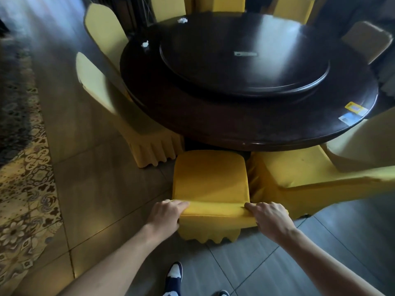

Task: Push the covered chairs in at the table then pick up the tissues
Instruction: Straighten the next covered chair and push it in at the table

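A yellow covered chair (210,178) stands right below me, its seat partly under the near edge of the dark round table (192,116). My left hand (165,214) grips the left end of the chair's top rail and my right hand (268,218) grips the right end. Two crumpled white tissues lie on the far left of the table: one tissue (145,44) near the rim, the other tissue (182,20) farther back. More yellow covered chairs ring the table, one (299,174) close on the right and two (102,86) on the left.
A dark lazy Susan (243,60) fills the table's middle. A yellow card (355,108) and a blue card (347,119) lie at the table's right rim. A patterned carpet (23,189) covers the floor at left; tiles lie under my shoes (174,278).
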